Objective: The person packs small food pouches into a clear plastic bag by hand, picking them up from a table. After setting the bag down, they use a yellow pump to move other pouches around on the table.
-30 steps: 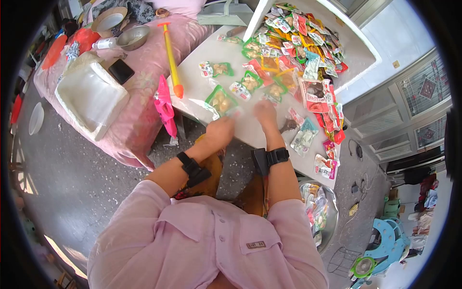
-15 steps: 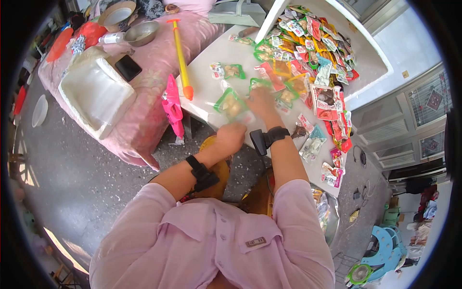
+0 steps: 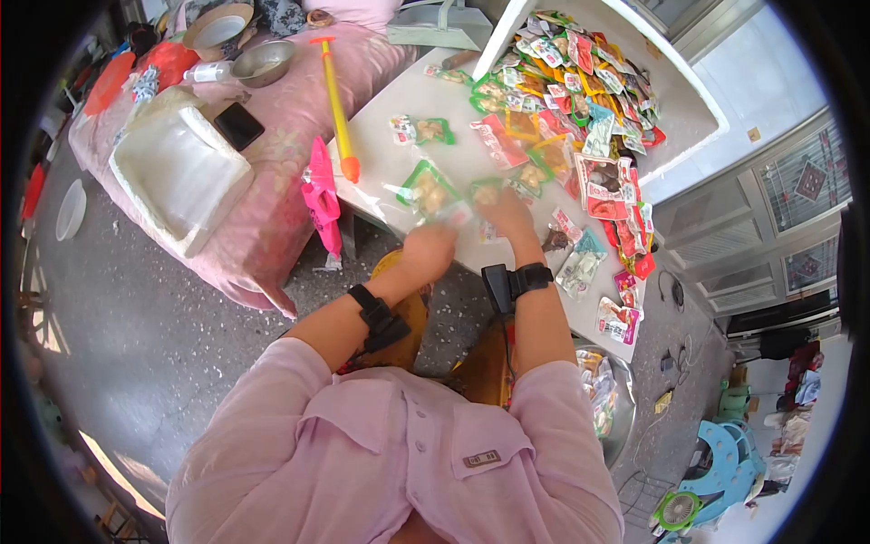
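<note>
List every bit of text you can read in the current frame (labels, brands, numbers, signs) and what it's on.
No text is legible enough to quote.
Shirt patch: marks, too small.
Heaped packets: printed labels, too small.
Red-and-white packet: large characters, too blurred.
Pink-and-white packet: print, too small.
Green-edged packets at the left hand and right hand: blurred.

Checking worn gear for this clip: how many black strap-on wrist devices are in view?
2: one black strap-on device on the left wrist, the other one on the right wrist. Any in the background clutter could be hidden.
</note>
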A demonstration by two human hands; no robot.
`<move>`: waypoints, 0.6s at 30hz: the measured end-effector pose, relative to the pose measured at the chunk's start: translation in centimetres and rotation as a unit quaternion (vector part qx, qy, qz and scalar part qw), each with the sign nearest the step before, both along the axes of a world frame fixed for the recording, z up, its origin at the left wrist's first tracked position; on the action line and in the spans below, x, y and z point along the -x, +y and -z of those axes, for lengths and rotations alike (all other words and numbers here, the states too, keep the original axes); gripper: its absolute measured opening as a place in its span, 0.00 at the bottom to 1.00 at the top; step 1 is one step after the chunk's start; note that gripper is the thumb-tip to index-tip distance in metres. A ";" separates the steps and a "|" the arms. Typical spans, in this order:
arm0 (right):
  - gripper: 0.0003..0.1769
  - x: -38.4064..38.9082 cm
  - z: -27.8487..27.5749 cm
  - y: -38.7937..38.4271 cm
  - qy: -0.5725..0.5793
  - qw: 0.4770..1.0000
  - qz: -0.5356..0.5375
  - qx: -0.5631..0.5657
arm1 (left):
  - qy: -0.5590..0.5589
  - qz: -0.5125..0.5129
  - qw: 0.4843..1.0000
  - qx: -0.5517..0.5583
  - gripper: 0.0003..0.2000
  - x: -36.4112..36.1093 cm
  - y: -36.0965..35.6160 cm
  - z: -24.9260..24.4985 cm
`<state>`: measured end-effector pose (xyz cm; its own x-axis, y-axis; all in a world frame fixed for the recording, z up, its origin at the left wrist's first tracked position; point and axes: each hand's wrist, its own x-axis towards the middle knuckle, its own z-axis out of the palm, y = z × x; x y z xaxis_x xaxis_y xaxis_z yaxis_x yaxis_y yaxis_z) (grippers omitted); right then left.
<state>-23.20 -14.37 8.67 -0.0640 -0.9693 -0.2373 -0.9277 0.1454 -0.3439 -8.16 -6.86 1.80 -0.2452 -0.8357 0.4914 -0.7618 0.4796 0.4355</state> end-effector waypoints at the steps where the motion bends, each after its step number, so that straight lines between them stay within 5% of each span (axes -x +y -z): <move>1: 0.38 0.1 0.5 -0.1 0.003 1.000 -0.002 0.019 | 0.001 -0.002 1.000 -0.001 0.03 0.1 0.0 0.0; 9: 0.27 0.8 2.2 1.7 0.010 0.997 0.030 0.067 | 0.018 -0.002 0.999 -0.030 0.02 -0.2 0.1 -0.4; 12: 0.22 2.0 3.9 2.8 -0.019 0.995 -0.062 0.074 | 0.076 -0.012 0.996 -0.052 0.03 -0.2 0.3 -1.1; 15: 0.20 2.1 4.4 5.7 -0.118 0.966 -0.107 0.204 | 0.131 -0.020 0.990 -0.047 0.05 -0.2 0.5 -1.7; 18: 0.22 1.2 3.7 8.0 -0.078 0.962 -0.091 0.247 | 0.200 -0.056 0.976 -0.072 0.05 -0.4 -0.6 -1.4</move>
